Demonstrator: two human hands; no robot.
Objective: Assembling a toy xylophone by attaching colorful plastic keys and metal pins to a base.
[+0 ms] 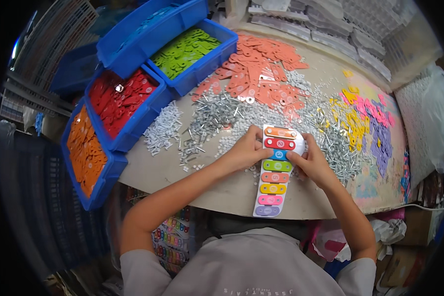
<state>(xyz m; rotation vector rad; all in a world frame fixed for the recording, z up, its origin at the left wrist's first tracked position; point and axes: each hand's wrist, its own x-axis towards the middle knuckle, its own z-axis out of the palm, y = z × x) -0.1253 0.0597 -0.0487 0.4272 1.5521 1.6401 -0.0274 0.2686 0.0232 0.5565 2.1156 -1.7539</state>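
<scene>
A white toy xylophone (275, 189) lies on the table in front of me, with a column of coloured bars from orange at the far end to purple at the near end. My left hand (248, 149) grips its left edge, thumb on the blue bar (278, 155). On the opposite edge my right hand (313, 160) is closed, and its thumb presses the other end of that bar. Pale round pieces sit at the ends of the orange bar (280, 132) and the red bar (280, 144). Fingers behind the xylophone are partly hidden.
Blue bins at the left hold orange bars (86, 153), red bars (121, 101) and green bars (186, 52). Coral bars (261, 64) pile up at the back. Metal pins (207, 118) and small white pieces (261, 111) spread across the middle; yellow bars (355, 126) and purple bars (381, 145) lie right.
</scene>
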